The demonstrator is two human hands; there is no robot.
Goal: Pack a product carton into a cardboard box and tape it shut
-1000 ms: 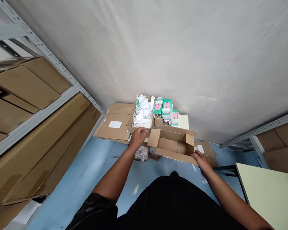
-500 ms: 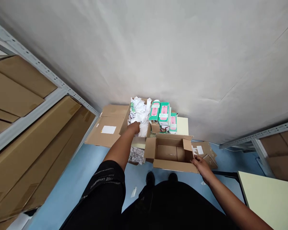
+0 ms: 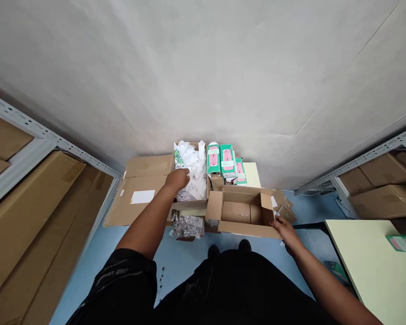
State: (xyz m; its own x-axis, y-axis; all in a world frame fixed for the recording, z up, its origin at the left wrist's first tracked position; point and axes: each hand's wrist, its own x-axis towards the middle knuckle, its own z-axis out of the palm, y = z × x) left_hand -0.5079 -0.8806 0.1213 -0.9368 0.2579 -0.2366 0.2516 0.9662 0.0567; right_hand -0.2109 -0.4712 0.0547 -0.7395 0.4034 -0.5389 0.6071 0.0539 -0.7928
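My left hand [image 3: 177, 179] is closed over the left side of a cardboard box [image 3: 192, 205] filled with crumpled white paper [image 3: 196, 176]. Its curled fingers meet the paper, and their tips are partly hidden. An opened cardboard box [image 3: 237, 211] with its flaps spread and nothing visible inside stands to the right, tilted toward me. My right hand [image 3: 286, 232] grips that box at its near right corner, thumb on the flap. Green and pink packages [image 3: 227, 158] are stacked behind it, beside the paper-filled box.
A large flap with a white label [image 3: 142, 197] extends left. Bubble wrap [image 3: 188, 226] lies below the paper-filled box. Shelves with cartons [image 3: 37, 216] line the left; more cartons [image 3: 385, 198] fill the right shelf. A pale table [image 3: 365, 257] at right bears a green-pink package [image 3: 404, 243].
The view has shifted, bringing more of the right table and bubble wrap into sight. My left hand has risen slightly at the paper; my right hand keeps its hold on the opened box.
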